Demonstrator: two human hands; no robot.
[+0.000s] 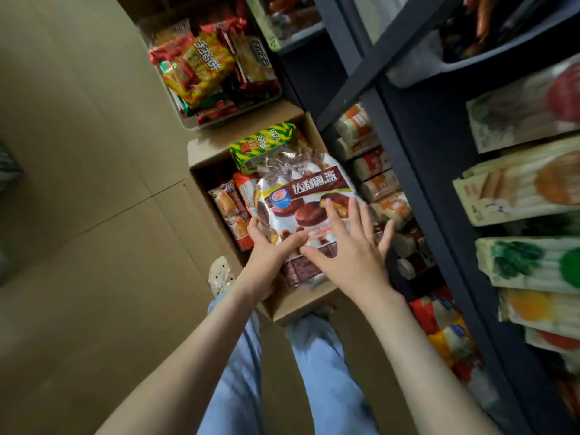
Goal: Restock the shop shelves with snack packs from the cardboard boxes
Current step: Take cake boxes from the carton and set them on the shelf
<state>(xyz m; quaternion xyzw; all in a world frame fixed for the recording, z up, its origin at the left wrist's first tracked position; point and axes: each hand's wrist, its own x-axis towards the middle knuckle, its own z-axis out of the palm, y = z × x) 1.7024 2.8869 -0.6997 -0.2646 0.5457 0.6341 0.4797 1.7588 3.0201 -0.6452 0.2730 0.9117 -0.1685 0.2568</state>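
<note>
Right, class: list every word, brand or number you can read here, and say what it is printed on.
"达利园·派": on the brown banner of the pie bag held by the left hand, right hand resting on it.
Green and yellow pack in the cardboard box: print too blurred.
Packs in the tray: large characters, too blurred to be sure.
Shelf packs: nothing legible.

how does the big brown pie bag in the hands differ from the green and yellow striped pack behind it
The brown pie bag is larger, soft and crinkled with a clear gathered top; the green and yellow striped pack is smaller and blocky. The left hand grips the brown bag and the right hand lies flat on it; the striped pack rests untouched at the far end of the cardboard box. Both are sealed snack packs over that box.
</note>
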